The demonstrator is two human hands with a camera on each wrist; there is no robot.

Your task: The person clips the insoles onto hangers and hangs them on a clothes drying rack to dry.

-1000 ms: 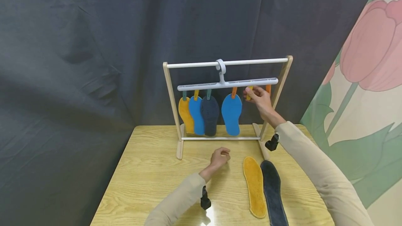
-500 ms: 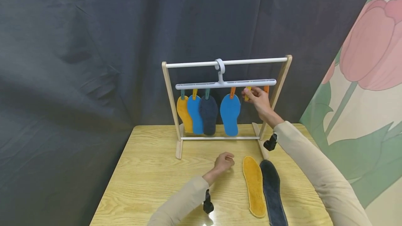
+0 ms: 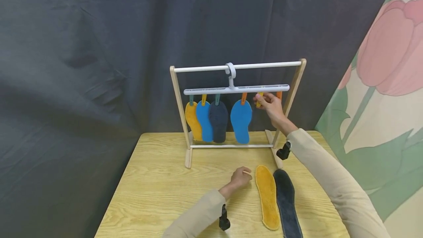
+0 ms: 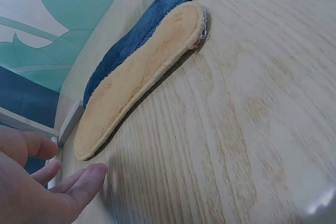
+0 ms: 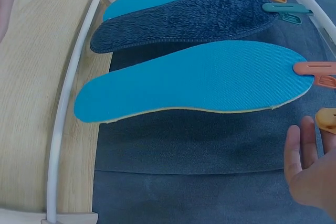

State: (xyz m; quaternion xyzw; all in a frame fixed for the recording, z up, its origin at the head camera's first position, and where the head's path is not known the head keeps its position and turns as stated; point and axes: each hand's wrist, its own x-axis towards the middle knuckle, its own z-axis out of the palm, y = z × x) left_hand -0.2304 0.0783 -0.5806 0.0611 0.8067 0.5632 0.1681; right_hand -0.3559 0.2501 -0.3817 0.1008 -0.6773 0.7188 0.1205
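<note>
My right hand (image 3: pixel 273 108) pinches a yellow clothespin (image 5: pixel 326 119) that hangs from the pale hanger (image 3: pixel 236 89). Left of it, an orange clothespin (image 3: pixel 243 98) grips a blue insole (image 3: pixel 241 122). Further left hang a dark insole (image 3: pixel 218 122), another blue insole (image 3: pixel 204 122) and a yellow insole (image 3: pixel 192 120), each from its own clip. My left hand (image 3: pixel 240 178), fingers loosely bent and holding nothing, is just left of a yellow fuzzy insole (image 4: pixel 136 80) lying on the table. Beside that insole lies a dark fuzzy one (image 3: pixel 286 197).
A wood-and-white rack (image 3: pixel 205 68) carries the hanger and stands at the table's back edge. An orange clothespin (image 3: pixel 279 95) hangs near the hanger's right end. Behind is a dark curtain (image 3: pixel 99 65); a tulip-painted wall (image 3: pixel 383 54) rises at the right.
My left hand has moved right and a little nearer, toward the yellow insole on the table. The right hand keeps its pinch on the yellow clothespin, almost in place.
</note>
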